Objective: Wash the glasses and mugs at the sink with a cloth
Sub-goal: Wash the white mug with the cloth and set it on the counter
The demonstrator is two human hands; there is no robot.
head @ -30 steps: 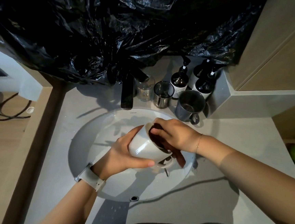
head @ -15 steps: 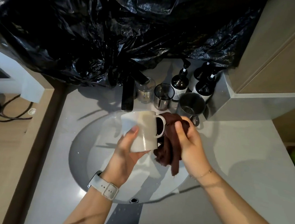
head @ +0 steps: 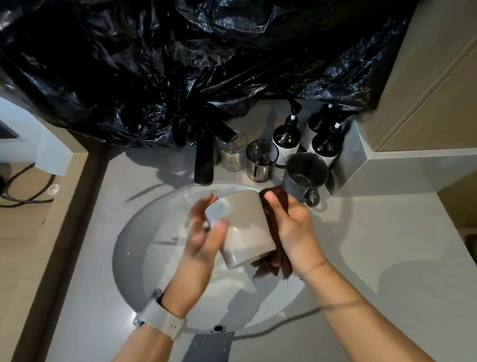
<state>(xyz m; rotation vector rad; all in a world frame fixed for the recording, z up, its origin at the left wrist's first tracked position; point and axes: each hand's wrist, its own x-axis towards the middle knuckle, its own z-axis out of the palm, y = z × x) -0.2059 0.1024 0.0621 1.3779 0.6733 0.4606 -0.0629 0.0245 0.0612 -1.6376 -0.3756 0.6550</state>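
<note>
Over the sink basin, the left hand steadies the white mug with loosely spread fingers, while the right hand pinches the brown cloth against its side, apparently for wiping.

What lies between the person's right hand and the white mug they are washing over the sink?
The dark brown cloth does. The right hand presses it against the side of the white mug. The left hand touches the mug directly, with nothing between.
</note>
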